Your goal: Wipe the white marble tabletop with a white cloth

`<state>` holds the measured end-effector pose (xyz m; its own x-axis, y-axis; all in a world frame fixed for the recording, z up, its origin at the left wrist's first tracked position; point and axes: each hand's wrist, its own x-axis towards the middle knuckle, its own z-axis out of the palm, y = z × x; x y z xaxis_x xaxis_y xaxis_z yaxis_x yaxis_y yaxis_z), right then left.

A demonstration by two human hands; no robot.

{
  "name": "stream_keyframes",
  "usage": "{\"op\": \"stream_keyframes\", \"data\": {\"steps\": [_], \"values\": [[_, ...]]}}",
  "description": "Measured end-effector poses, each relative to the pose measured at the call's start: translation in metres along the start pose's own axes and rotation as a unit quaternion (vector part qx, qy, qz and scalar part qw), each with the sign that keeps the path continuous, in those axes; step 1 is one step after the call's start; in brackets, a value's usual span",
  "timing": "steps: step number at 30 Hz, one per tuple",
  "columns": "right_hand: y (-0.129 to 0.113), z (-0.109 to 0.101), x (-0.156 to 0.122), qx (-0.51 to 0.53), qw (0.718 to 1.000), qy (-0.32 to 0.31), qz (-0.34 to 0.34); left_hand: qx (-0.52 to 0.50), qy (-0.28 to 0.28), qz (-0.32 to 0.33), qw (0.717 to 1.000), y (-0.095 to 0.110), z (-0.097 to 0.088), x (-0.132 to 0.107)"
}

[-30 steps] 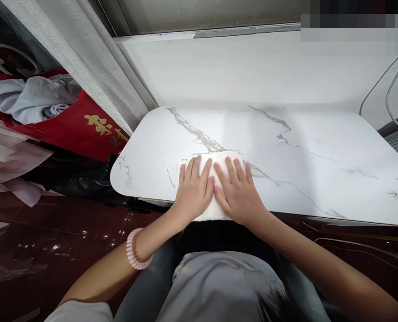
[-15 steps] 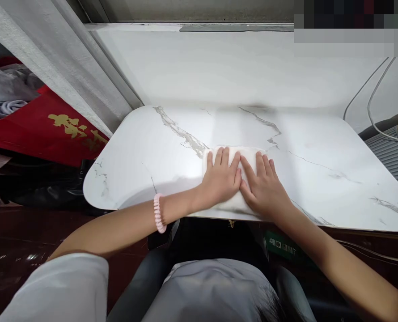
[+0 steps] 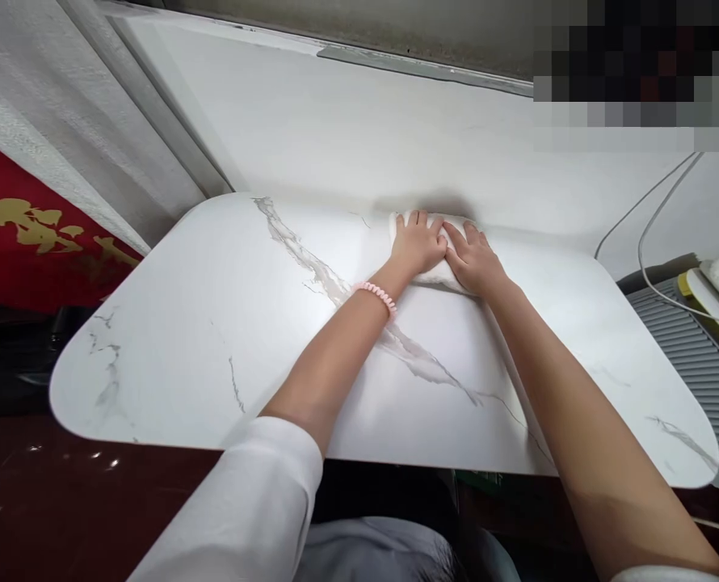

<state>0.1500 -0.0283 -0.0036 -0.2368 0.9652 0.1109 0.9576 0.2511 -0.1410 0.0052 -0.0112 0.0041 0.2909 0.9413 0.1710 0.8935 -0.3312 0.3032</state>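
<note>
A folded white cloth (image 3: pixel 441 277) lies flat near the back edge of the white marbled table (image 3: pixel 171 347). My left hand (image 3: pixel 418 245) presses on the cloth's left half, fingers stretched out and pointing away from me. Beside it, my right hand (image 3: pixel 476 263) rests flat on the right half with its fingers spread. The two hands nearly meet, thumbs close together. A pink coiled band (image 3: pixel 376 296) circles my left wrist. Part of the cloth is hidden under both hands.
A white wall (image 3: pixel 311 121) rises right behind the table. Grey curtain-like fabric (image 3: pixel 93 105) and a red item with gold lettering (image 3: pixel 26 226) are at left. Thin cables (image 3: pixel 644 210) hang at right, above a grey ribbed unit (image 3: pixel 674 347).
Both hands have pushed the cloth away from me, from the table's front edge to near its back edge. The camera view has tilted and shifted.
</note>
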Motion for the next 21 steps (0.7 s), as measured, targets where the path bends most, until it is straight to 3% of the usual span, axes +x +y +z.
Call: {"op": "stream_keyframes", "data": {"steps": [5,11,16,21], "values": [[0.018,-0.002,0.015,0.009,1.000,0.001,0.002,-0.001,0.010,-0.008,1.000,0.006,0.005,0.017],[0.027,-0.002,0.018,0.029,1.000,0.000,-0.009,0.004,0.010,-0.019,1.000,0.011,0.007,0.017],[0.025,-0.006,-0.001,0.021,1.000,-0.021,-0.005,0.010,-0.013,-0.022,1.000,0.019,0.005,0.002],[0.025,-0.007,-0.038,0.002,0.999,-0.027,-0.027,0.012,-0.036,-0.008,0.999,0.033,0.005,-0.028]]}}
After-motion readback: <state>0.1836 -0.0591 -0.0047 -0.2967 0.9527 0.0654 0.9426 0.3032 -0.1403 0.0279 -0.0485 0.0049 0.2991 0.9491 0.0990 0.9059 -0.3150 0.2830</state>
